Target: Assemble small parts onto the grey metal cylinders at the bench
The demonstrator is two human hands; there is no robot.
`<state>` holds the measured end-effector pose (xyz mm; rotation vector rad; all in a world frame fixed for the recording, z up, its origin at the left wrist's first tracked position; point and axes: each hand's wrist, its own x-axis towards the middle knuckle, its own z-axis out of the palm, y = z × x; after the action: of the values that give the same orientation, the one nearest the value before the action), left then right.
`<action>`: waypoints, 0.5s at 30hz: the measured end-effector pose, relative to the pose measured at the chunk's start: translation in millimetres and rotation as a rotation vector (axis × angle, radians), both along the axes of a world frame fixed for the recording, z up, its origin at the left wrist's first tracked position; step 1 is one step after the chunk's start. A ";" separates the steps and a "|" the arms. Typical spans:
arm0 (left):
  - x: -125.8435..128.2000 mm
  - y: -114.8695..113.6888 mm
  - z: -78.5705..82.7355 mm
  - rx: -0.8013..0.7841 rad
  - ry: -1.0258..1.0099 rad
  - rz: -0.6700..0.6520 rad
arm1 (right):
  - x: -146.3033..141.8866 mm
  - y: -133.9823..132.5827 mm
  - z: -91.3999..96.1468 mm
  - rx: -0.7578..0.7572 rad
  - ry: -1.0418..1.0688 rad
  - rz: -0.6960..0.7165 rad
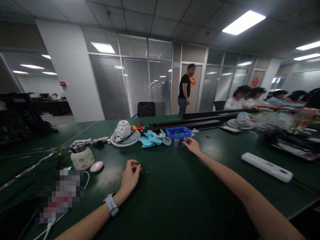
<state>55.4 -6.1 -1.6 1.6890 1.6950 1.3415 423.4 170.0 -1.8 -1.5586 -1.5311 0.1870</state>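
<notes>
My right hand (pixel 192 145) reaches out to the far side of the green table, its fingertips pinched on a small grey metal cylinder (pixel 186 140). A similar metal cylinder (pixel 176 142) stands upright just left of it. Behind both is a blue tray (pixel 179 138) with small mixed parts inside. My left hand (pixel 130 175), with a watch on the wrist, rests over the table with fingers loosely curved and the thumb apart. I see nothing held in it. A tiny dark piece (pixel 147 172) lies on the table just right of that hand.
Light-blue fan blades (pixel 150 140) and a white fan (pixel 124 131) lie left of the tray. A cream jar (pixel 82 156) and a pink oval object (pixel 96 166) are at left. A white bar-shaped device (pixel 266 166) lies at right. Beyond the table a person (pixel 184 88) stands.
</notes>
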 end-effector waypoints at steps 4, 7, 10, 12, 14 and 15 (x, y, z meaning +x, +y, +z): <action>0.5 -1.6 1.7 -0.010 -0.011 0.017 | 1.0 3.0 -8.2 -0.042 -0.020 0.013; 0.7 -3.5 3.9 -0.013 -0.028 0.033 | -2.5 -7.4 -1.5 -0.034 -0.047 -0.027; 0.6 -4.4 4.9 -0.022 -0.035 0.044 | -24.8 -39.9 15.7 0.190 -0.157 -0.078; 0.3 -4.2 4.8 -0.024 -0.039 0.047 | -53.1 -70.8 27.7 0.325 -0.260 0.085; 0.1 -3.8 4.4 -0.020 -0.049 0.054 | -87.5 -100.1 36.0 0.288 -0.369 0.428; 0.1 -3.8 4.3 -0.016 -0.053 0.061 | -104.6 -111.8 38.3 0.237 -0.426 0.580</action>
<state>55.5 -9.9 2.6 1.5912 1.7350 1.3843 318.9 58.2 36.5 -0.9716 -2.2308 -0.0086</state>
